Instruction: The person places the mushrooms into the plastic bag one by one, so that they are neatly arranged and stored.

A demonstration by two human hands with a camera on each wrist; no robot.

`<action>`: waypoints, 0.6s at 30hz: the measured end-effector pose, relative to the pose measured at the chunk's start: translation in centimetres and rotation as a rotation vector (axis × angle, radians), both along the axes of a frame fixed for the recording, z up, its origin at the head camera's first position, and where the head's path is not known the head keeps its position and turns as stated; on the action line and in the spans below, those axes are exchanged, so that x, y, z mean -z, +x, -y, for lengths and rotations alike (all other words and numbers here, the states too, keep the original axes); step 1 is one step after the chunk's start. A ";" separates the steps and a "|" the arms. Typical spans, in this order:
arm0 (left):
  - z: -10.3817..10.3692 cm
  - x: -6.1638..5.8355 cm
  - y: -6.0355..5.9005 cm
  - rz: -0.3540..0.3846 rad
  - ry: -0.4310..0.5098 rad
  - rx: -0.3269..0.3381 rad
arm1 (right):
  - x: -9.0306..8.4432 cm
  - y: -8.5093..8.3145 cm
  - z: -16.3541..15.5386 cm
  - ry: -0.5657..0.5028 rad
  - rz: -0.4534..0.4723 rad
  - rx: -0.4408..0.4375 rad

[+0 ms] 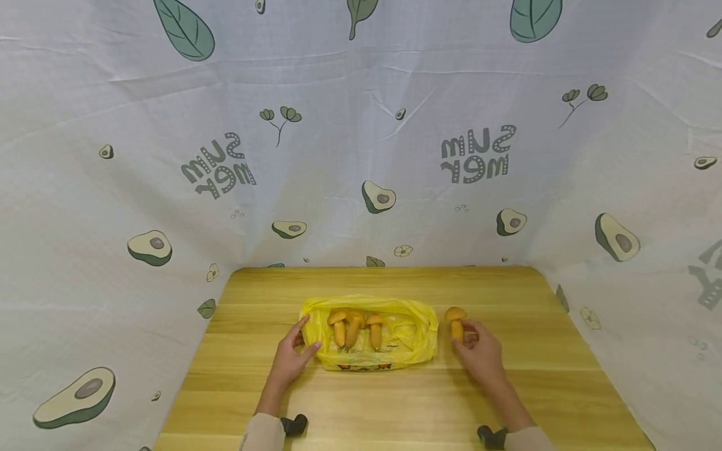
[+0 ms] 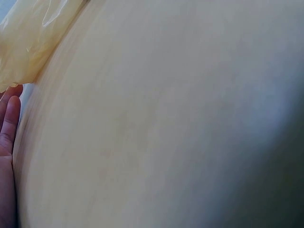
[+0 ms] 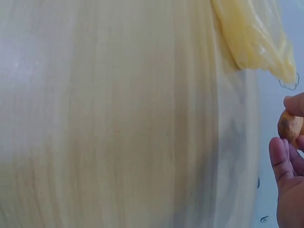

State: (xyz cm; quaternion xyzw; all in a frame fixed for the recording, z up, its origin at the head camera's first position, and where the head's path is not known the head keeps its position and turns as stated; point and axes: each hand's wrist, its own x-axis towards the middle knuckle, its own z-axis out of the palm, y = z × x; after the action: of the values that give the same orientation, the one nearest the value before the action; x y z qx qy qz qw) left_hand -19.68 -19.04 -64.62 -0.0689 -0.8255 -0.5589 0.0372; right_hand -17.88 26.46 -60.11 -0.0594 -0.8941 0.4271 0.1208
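Observation:
My right hand (image 1: 482, 354) pinches an orange-yellow mushroom (image 1: 456, 315) by its stem, just right of a yellow plastic bag (image 1: 420, 357). The mushroom stands cap up in the head view; the right wrist view shows the stem's browned end (image 3: 289, 126) between thumb and fingers. My left hand (image 1: 290, 360) touches the bag's left end, thumb and fingers spread apart. In the left wrist view its fingers (image 2: 10, 116) look fairly straight beneath the bag's edge. Inside the open bag lie three similar mushrooms: a left one (image 1: 339, 332), a middle one (image 1: 353, 332) and a right one (image 1: 375, 335).
The bag lies on a wooden table (image 1: 383, 413), its mouth spread wide. A pale cloth (image 1: 338, 156) printed with avocados and leaves hangs behind the table and along both sides. Dark devices are strapped near the left wrist (image 1: 294, 426) and right wrist (image 1: 492, 436).

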 end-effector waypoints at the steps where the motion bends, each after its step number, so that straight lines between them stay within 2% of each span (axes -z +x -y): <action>1: 0.0 0.0 -0.1 -0.004 -0.001 0.001 | -0.1 -0.1 0.0 0.000 0.000 0.001; 6: -0.1 -0.2 -0.3 -0.004 0.003 -0.003 | -0.9 -0.3 0.2 -0.018 0.003 -0.005; 12: 0.0 0.4 -0.2 0.020 0.031 -0.005 | -1.7 0.0 0.7 -0.026 -0.002 -0.022; 18: 0.1 0.6 -0.1 0.001 0.038 -0.013 | -2.2 -0.3 1.7 -0.060 -0.043 -0.045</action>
State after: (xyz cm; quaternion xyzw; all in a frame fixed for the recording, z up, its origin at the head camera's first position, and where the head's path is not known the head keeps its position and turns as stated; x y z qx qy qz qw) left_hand -19.79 -19.12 -65.20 -0.0624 -0.8153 -0.5741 0.0417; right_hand -18.14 24.72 -57.92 -0.0335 -0.8793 0.4574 0.1285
